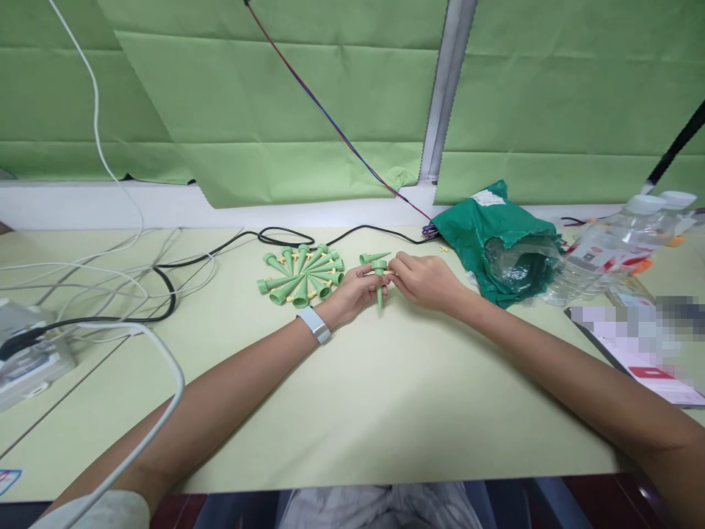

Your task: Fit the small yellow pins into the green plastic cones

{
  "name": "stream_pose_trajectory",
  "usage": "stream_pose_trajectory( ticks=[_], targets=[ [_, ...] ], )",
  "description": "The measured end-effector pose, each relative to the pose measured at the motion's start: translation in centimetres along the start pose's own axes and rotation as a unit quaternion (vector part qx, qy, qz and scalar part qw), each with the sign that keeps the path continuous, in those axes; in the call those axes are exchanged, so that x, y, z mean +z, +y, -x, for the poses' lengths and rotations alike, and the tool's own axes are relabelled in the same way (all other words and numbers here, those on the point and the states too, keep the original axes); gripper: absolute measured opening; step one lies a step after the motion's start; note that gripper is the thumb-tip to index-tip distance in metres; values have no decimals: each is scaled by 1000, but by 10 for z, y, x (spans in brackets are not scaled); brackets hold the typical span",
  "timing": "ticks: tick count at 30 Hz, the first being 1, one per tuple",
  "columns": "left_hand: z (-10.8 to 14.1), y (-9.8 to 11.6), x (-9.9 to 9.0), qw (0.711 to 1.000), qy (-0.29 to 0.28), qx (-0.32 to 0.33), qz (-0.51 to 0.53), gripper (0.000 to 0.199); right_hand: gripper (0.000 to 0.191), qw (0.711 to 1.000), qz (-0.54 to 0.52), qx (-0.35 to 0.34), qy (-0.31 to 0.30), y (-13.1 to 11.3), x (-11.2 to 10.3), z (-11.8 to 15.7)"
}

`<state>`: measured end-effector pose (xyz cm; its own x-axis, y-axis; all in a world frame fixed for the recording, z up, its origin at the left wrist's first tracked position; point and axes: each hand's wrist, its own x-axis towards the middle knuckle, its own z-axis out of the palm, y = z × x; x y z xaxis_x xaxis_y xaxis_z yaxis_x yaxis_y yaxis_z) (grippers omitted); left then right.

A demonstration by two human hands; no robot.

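Observation:
Near the middle of the table, my left hand (352, 295) is closed around a green plastic watering spike (380, 294), held with its tip pointing down. A thin yellow valve piece (386, 272) runs crosswise at the spike's head. From the right, my right hand (425, 279) pinches the end of that valve, its fingertips close to the left hand's. Just behind, a loose green spike (370, 258) points right. To the left, several green spikes with yellow pieces (300, 296) lie in a ring, tips to the centre.
A torn green plastic bag (474, 228) lies at the back right, beside clear bottles (617, 246). A tablet-like flat thing (633, 353), partly blurred out, is at the right. White and black cables (170, 290) and a power strip (33, 360) occupy the left. A small yellow piece (443, 249) sits near the bag.

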<state>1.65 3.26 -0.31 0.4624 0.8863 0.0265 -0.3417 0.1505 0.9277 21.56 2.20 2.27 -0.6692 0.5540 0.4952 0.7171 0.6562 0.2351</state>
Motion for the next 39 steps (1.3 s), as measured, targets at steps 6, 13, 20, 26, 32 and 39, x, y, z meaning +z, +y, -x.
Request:
stream_pose_trajectory(
  ticks=[6, 13, 20, 26, 32, 39],
  targets=[
    [1, 0, 2, 1000, 7, -7, 15, 27, 27, 992, -115, 46, 2, 4, 7, 3],
    [2, 1, 3, 1000, 12, 12, -14, 30, 30, 774, -554, 297, -79, -8, 13, -9],
    [2, 2, 4, 1000, 10, 6, 4, 29, 27, 940, -288, 181, -16, -8, 6, -1],
    [1, 0, 1, 1000, -7, 17, -19, 28, 33, 902, -389, 187, -26, -6, 13, 1],
    [1, -3, 2, 999, -6, 24, -25, 31, 42, 734, -610, 297, -23, -16, 21, 0],
    [3, -5, 4, 998, -14, 38, -47, 23, 37, 622, -706, 338, 30, -21, 34, 7]
  ],
)
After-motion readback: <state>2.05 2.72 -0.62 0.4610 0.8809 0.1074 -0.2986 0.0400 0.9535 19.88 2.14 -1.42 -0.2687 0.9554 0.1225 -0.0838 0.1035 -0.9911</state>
